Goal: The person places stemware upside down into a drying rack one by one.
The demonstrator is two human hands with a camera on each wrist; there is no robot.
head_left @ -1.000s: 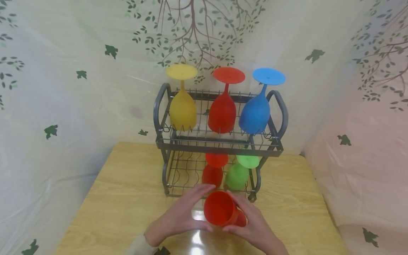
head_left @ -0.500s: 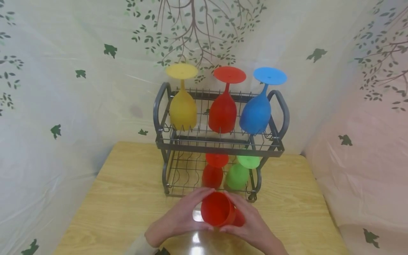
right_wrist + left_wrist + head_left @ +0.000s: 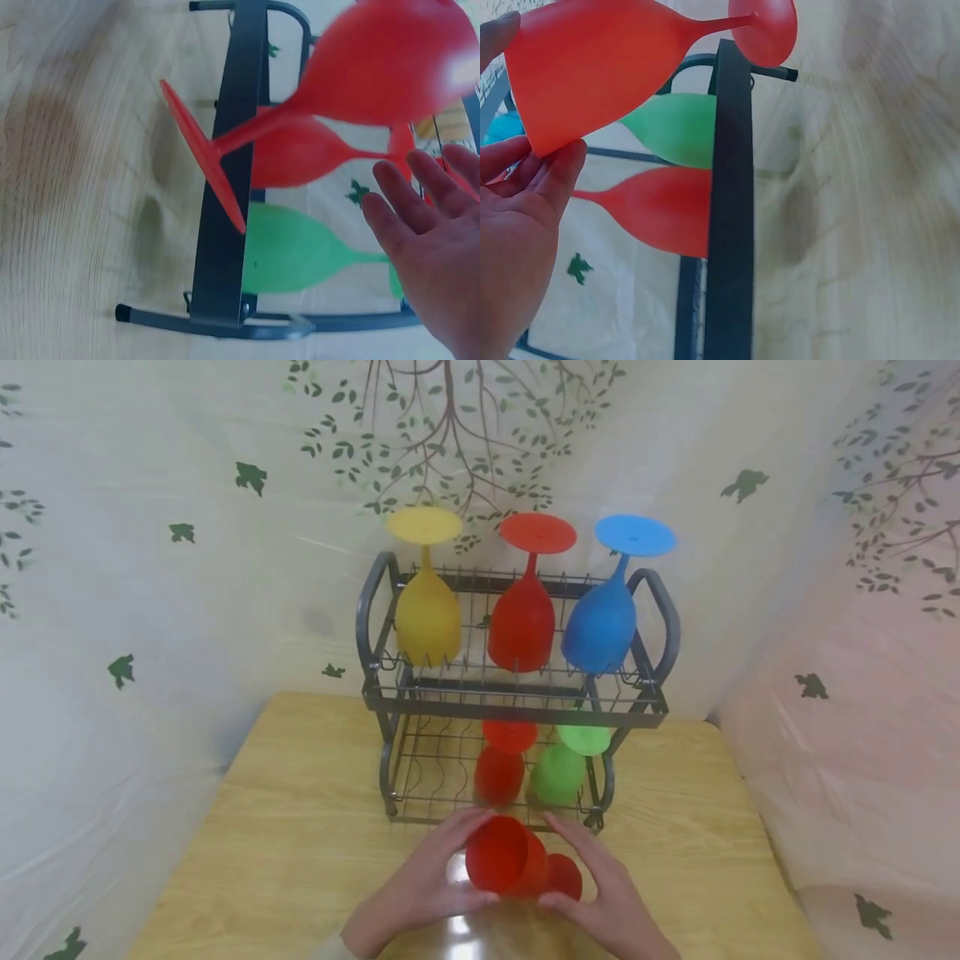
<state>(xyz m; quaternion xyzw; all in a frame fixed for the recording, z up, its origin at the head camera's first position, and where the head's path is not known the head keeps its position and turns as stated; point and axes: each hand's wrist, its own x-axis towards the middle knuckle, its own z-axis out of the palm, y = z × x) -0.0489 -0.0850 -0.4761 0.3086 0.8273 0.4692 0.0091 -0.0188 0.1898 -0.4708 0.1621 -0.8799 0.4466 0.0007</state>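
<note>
A red plastic goblet [image 3: 497, 853] is held by my left hand [image 3: 422, 887], with thumb and fingers on the bowl near its rim [image 3: 592, 71]. Its mouth faces up toward the head camera, and the foot [image 3: 564, 877] points away to the lower right. My right hand [image 3: 603, 893] lies just right of the goblet, its fingers [image 3: 401, 202] spread and apart from the bowl. Behind the hands, on the lower tier of the rack, a red goblet [image 3: 499, 777] and a green goblet [image 3: 558, 777] stand upside down.
The black two-tier dish rack [image 3: 517, 710] stands on a wooden table [image 3: 300, 827]. On its top tier are upside-down yellow [image 3: 428, 625], red [image 3: 521, 627] and blue [image 3: 600, 628] goblets. A leaf-patterned curtain [image 3: 225, 593] hangs behind.
The goblet has shifted a little left in the left hand, and more of its side and foot show. My right hand has let go and drawn off to the right.
</note>
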